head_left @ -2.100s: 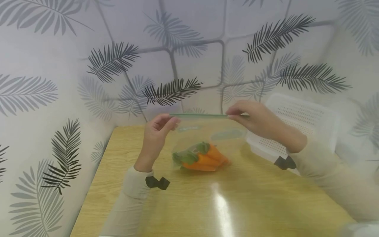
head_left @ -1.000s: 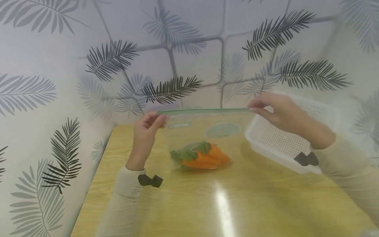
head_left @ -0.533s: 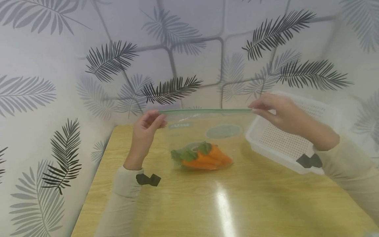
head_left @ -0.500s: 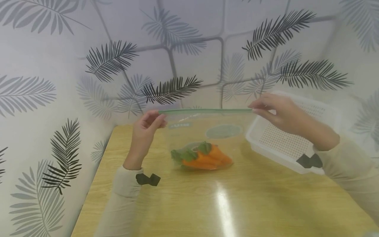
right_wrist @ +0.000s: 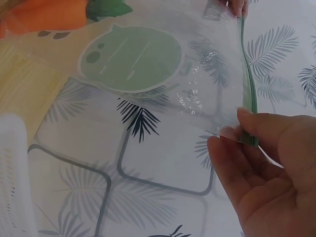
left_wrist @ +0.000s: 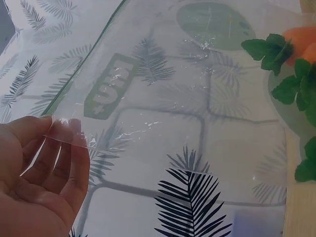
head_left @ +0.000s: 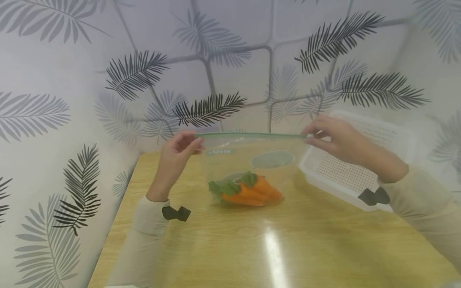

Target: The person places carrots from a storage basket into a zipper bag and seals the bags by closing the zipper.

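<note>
A clear zip bag (head_left: 230, 160) with a green zip strip along its top hangs upright between both hands. Inside at the bottom lie several orange carrots (head_left: 253, 194) with green leafy tops (head_left: 227, 187). My left hand (head_left: 176, 158) pinches the bag's top left corner between thumb and fingers. At the opposite top corner, my right hand (head_left: 340, 140) pinches the end of the zip strip (right_wrist: 249, 74). A green oval label (right_wrist: 132, 59) is printed on the bag. The strip is stretched nearly straight, and the bag's base is close over the wooden table.
A white perforated plastic basket (head_left: 311, 170) stands on the right of the table, partly behind the right hand and forearm. The wooden table (head_left: 223, 248) meets a leaf-patterned wall covering (head_left: 237, 72) at the back and left.
Since the earliest frame, the right hand has slid right along the strip to its end, and the left hand has shifted slightly left. In the last half second there is hardly any movement.
</note>
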